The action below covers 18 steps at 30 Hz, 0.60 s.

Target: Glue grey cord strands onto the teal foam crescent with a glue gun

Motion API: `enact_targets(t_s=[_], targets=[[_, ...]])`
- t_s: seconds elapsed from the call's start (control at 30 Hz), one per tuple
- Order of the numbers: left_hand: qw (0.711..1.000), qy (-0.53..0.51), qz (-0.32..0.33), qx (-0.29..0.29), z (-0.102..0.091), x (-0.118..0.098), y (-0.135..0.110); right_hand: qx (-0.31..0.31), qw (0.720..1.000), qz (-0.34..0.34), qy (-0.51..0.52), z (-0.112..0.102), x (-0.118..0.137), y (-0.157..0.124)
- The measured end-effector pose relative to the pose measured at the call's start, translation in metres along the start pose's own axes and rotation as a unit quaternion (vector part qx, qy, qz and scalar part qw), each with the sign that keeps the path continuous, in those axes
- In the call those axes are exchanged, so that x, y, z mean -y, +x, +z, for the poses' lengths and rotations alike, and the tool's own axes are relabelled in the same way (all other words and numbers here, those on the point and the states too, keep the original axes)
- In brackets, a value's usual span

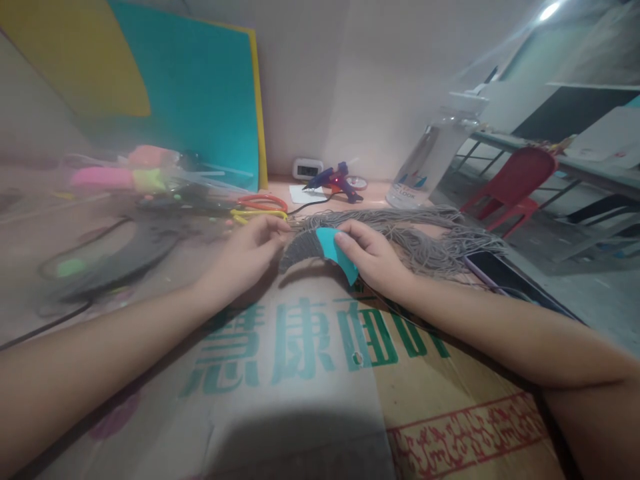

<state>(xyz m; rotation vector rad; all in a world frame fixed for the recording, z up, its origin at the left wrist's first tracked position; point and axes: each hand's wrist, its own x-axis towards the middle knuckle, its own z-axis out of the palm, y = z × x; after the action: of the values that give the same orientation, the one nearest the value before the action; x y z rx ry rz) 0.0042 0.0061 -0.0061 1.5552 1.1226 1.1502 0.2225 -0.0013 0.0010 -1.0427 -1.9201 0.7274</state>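
Cardboard spreads across the bottom of the frame, printed with large green characters and, at lower right, a red patterned band; my forearms reach over it from both sides. At the centre is the curved piece I am handling, its left part covered in grey cord and its right part bare teal. My right hand grasps the teal end, thumb pressed on its face. The fingers of my left hand are drawn together at the grey end, but I cannot tell whether they pinch it or a strand.

Loose grey cord lies bundled right of centre, beyond my right hand, with a dark-screened phone beside it. An orange handle loop and a yellow handle loop lie just beyond my left hand. Farther back on the bench, at upper centre, I see a glue gun with a small red light, near a white clock. A clear bottle stands to their right. Upper left, a teal sheet leans on the wall.
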Motion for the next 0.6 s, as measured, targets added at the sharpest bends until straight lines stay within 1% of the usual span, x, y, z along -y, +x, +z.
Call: enact_targets(t_s=[0.13,0.27,0.43,0.53,0.6], targets=[[1.000,0.009,-0.018,-0.002,0.0010,-0.0040,-0.0021,-0.008,1.000,-0.009,0.011,0.0008,-0.0005,0.0008],[0.999,0.028,-0.017,0.007,-0.0001,-0.0018,-0.0015,-0.008,1.000,-0.003,0.008,0.0008,0.0005,0.0004],[0.998,0.014,0.062,-0.002,-0.0011,0.0043,0.0006,-0.014,1.000,-0.007,-0.017,-0.0002,0.0017,0.0000],[0.999,0.016,0.046,0.014,-0.0018,0.0029,-0.0018,-0.029,0.999,0.004,-0.026,0.0001,0.0016,0.0001],[0.997,0.061,0.036,0.038,-0.0020,-0.0008,-0.0047,-0.033,0.999,0.015,-0.025,0.0007,0.0016,-0.0002]])
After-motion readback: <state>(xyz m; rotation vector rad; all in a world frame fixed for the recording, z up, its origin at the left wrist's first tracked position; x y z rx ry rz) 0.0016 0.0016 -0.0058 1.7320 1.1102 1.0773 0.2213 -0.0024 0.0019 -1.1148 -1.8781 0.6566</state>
